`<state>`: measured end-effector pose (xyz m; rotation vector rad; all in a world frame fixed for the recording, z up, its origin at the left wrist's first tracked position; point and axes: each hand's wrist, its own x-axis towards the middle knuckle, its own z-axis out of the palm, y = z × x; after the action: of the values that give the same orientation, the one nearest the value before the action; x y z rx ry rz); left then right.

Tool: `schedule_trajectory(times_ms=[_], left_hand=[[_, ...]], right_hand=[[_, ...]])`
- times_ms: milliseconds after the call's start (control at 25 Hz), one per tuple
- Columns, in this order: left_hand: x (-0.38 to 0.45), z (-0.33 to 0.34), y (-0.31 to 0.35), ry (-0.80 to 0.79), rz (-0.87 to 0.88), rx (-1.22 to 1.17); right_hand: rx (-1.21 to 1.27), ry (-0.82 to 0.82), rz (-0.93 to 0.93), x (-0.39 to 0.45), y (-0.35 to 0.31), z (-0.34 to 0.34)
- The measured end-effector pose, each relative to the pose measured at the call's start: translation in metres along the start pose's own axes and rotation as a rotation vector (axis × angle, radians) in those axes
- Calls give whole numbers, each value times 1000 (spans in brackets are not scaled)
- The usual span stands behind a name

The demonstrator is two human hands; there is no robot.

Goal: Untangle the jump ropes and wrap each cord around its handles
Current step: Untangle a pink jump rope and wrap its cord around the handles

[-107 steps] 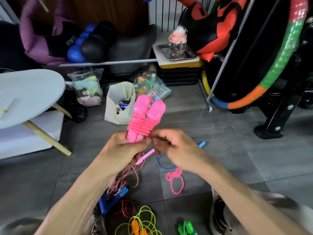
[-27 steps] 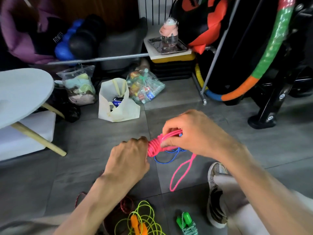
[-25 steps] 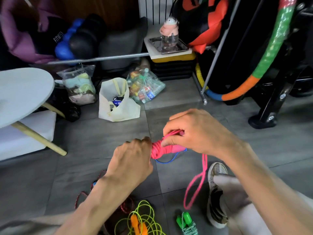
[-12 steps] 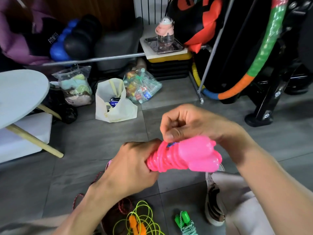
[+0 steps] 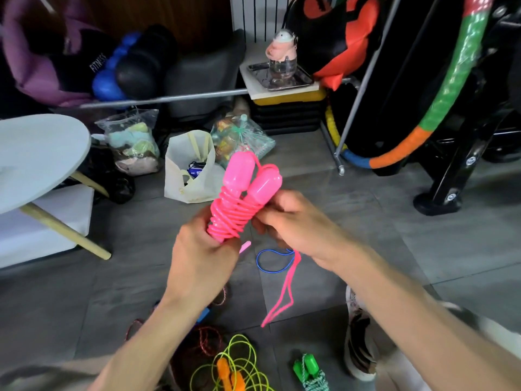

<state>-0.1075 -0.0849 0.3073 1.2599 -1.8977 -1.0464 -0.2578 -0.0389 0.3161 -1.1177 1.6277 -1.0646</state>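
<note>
You hold the pink jump rope (image 5: 244, 197) above the grey tiled floor (image 5: 408, 249): your left hand (image 5: 201, 259) grips the handles' lower ends, your right hand (image 5: 296, 225) pinches the cord, its loose loop (image 5: 283, 292) dangling. Blue cord (image 5: 266, 261) lies beneath, a yellow-green rope (image 5: 234, 368) nearer you, a white tote bag (image 5: 191, 167) beyond.

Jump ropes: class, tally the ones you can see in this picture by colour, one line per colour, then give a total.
Pink jump rope, gripped by left hand and right hand: 1
Blue cord on the floor: 1
Red-brown rope: 1
Yellow-green rope with orange handles: 1
Green-handled rope: 1
Total: 5
</note>
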Motion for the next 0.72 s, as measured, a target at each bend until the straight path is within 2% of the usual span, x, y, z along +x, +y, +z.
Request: schedule_trajectory(times_ms=[240, 360, 480, 560, 720], left_hand=[[4, 2, -5, -16, -88, -5], [9, 4, -7, -43, -246, -164], [19, 7, -14, -80, -359, -229], [23, 11, -20, -40, -318, -140], [22, 9, -21, 79, -17, 402]], right_hand=[[13, 58, 60, 0, 2, 10], [-147, 91, -8, -2, -1, 14], [-424, 115, -136, -5, 1, 24], [-567, 102, -156, -6, 4, 28], [-700, 74, -86, -7, 2, 27]])
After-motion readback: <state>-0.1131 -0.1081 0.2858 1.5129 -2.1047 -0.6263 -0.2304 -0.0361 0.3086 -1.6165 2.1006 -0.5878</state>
